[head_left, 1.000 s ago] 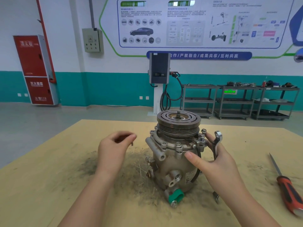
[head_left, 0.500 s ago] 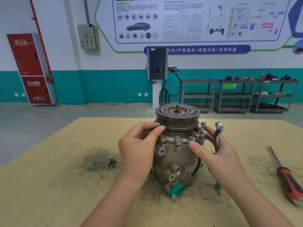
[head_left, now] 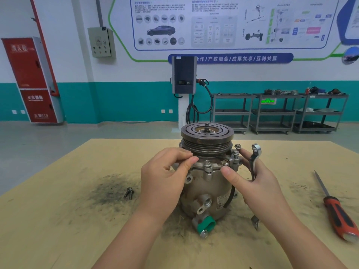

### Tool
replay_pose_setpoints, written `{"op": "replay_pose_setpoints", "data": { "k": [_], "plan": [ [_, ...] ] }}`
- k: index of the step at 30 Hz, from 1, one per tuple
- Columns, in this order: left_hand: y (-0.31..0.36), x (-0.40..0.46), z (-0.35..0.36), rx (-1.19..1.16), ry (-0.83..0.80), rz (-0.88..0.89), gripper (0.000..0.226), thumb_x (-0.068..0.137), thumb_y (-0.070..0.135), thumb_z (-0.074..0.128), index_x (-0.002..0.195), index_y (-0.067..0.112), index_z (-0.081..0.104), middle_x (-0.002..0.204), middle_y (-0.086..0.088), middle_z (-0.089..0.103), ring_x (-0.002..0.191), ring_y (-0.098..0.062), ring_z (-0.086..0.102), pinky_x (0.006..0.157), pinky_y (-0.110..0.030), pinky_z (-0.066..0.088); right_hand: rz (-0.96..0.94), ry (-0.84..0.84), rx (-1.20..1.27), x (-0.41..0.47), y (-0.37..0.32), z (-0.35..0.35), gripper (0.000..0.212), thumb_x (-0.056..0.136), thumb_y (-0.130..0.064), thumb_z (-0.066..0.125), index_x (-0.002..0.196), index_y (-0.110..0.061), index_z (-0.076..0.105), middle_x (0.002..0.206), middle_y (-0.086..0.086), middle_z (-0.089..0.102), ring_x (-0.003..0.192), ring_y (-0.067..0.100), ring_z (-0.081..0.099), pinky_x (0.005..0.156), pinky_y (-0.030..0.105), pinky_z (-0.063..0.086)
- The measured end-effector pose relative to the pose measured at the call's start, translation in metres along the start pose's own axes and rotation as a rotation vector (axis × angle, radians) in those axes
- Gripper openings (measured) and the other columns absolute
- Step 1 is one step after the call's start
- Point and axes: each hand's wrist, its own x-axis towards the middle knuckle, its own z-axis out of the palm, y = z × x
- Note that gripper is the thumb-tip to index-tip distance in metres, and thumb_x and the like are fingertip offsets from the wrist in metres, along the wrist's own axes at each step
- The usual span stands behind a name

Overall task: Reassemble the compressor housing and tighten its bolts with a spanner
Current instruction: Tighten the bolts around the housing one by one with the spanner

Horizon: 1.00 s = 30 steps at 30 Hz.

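The metal compressor (head_left: 208,193) stands upright mid-table, its grooved pulley (head_left: 206,136) on top. Bolts (head_left: 207,164) stick up around the housing flange. My left hand (head_left: 165,177) pinches thumb and forefinger together at the flange's left side, just under the pulley; the small bolt it holds is hidden by the fingertips. My right hand (head_left: 254,185) wraps the compressor's right side, thumb tip pressing on the flange, and it holds a silver spanner (head_left: 255,154) upright against the palm. The spanner's ring end rises above the fingers.
Two loose bolts (head_left: 129,192) lie on a dark smudge left of the compressor. A red-and-black screwdriver (head_left: 338,214) lies at the right of the wooden table (head_left: 58,220). Shelving trolleys (head_left: 279,113) and a charger post (head_left: 184,78) stand far behind.
My left hand carried a small bolt from the open air on the left to the flange under the pulley. The right hand stayed on the compressor with the spanner.
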Motion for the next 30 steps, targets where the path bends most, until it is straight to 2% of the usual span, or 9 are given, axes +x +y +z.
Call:
{"op": "replay_pose_setpoints", "data": {
  "k": [3, 8, 12, 15, 17, 19, 21, 27, 30],
  "plan": [
    [0.000, 0.002, -0.009, 0.080, -0.040, 0.018, 0.009, 0.088, 0.041, 0.062, 0.082, 0.045, 0.067, 0.087, 0.025, 0.066, 0.090, -0.002, 0.059, 0.077, -0.011, 0.045, -0.001, 0.000, 0.005, -0.001, 0.000, -0.001, 0.056, 0.051, -0.073, 0.063, 0.102, -0.060, 0.045, 0.090, -0.063, 0.043, 0.092, -0.041, 0.036, 0.060, -0.009, 0.034],
    [-0.004, 0.007, -0.021, 0.000, -0.101, -0.085, 0.026, 0.096, 0.049, 0.044, 0.098, 0.042, 0.069, 0.098, 0.027, 0.067, 0.100, 0.000, 0.057, 0.081, -0.006, 0.042, 0.001, -0.011, -0.019, -0.002, -0.004, -0.001, 0.045, 0.051, -0.073, 0.064, 0.091, -0.079, 0.044, 0.091, -0.061, 0.046, 0.092, -0.041, 0.036, 0.065, -0.003, 0.036],
    [-0.041, 0.025, -0.053, 0.098, 0.103, -0.486, 0.019, 0.103, 0.018, 0.051, 0.102, 0.028, 0.066, 0.101, 0.012, 0.070, 0.085, 0.001, 0.063, 0.068, -0.016, 0.048, -0.025, -0.029, -0.038, -0.005, -0.004, 0.004, 0.054, 0.047, -0.072, 0.069, 0.090, -0.083, 0.039, 0.094, -0.062, 0.045, 0.095, -0.030, 0.048, 0.077, 0.013, 0.040],
    [-0.086, 0.025, -0.086, 0.571, -0.173, -0.795, 0.023, 0.096, 0.002, 0.053, 0.106, 0.013, 0.071, 0.112, -0.010, 0.069, 0.104, -0.027, 0.063, 0.082, -0.030, 0.044, -0.033, -0.039, -0.056, -0.007, -0.001, 0.007, 0.066, 0.047, -0.075, 0.070, 0.107, -0.072, 0.044, 0.105, -0.050, 0.054, 0.091, 0.000, 0.065, 0.081, 0.031, 0.053],
    [-0.102, 0.018, -0.092, 0.674, -0.318, -0.880, 0.025, 0.094, 0.001, 0.055, 0.108, 0.012, 0.072, 0.109, -0.011, 0.067, 0.096, -0.028, 0.059, 0.075, -0.028, 0.041, -0.052, -0.032, -0.047, -0.006, 0.001, 0.007, 0.065, 0.050, -0.074, 0.070, 0.109, -0.069, 0.045, 0.105, -0.050, 0.054, 0.097, -0.006, 0.063, 0.080, 0.025, 0.053],
    [-0.110, 0.012, -0.089, 0.681, -0.367, -0.881, 0.025, 0.094, 0.001, 0.056, 0.107, 0.014, 0.072, 0.104, -0.008, 0.066, 0.088, -0.023, 0.056, 0.064, -0.026, 0.040, -0.056, -0.017, -0.023, -0.006, 0.000, 0.006, 0.056, 0.051, -0.071, 0.069, 0.098, -0.080, 0.040, 0.098, -0.057, 0.050, 0.097, -0.025, 0.052, 0.072, 0.010, 0.047],
    [-0.115, 0.009, -0.083, 0.684, -0.396, -0.864, 0.025, 0.095, 0.002, 0.056, 0.107, 0.015, 0.073, 0.106, -0.009, 0.069, 0.086, -0.020, 0.056, 0.066, -0.025, 0.039, -0.029, -0.004, -0.014, -0.005, 0.000, 0.005, 0.054, 0.049, -0.072, 0.067, 0.094, -0.081, 0.039, 0.094, -0.062, 0.045, 0.096, -0.033, 0.043, 0.073, 0.009, 0.041],
    [-0.113, 0.008, -0.076, 0.741, -0.457, -0.833, 0.020, 0.095, 0.007, 0.060, 0.097, 0.020, 0.075, 0.109, -0.008, 0.071, 0.090, -0.019, 0.057, 0.074, -0.023, 0.039, -0.034, -0.006, -0.035, -0.004, -0.003, 0.004, 0.050, 0.050, -0.072, 0.066, 0.089, -0.086, 0.036, 0.092, -0.063, 0.044, 0.094, -0.037, 0.039, 0.075, 0.010, 0.036],
    [-0.102, 0.013, -0.075, 0.728, -0.327, -0.790, 0.013, 0.094, 0.008, 0.063, 0.095, 0.014, 0.075, 0.097, -0.007, 0.072, 0.087, -0.020, 0.059, 0.076, -0.025, 0.041, -0.042, -0.009, -0.018, -0.004, -0.003, 0.004, 0.048, 0.052, -0.070, 0.067, 0.090, -0.082, 0.041, 0.093, -0.062, 0.045, 0.095, -0.038, 0.040, 0.071, 0.008, 0.037]
  ]
}}
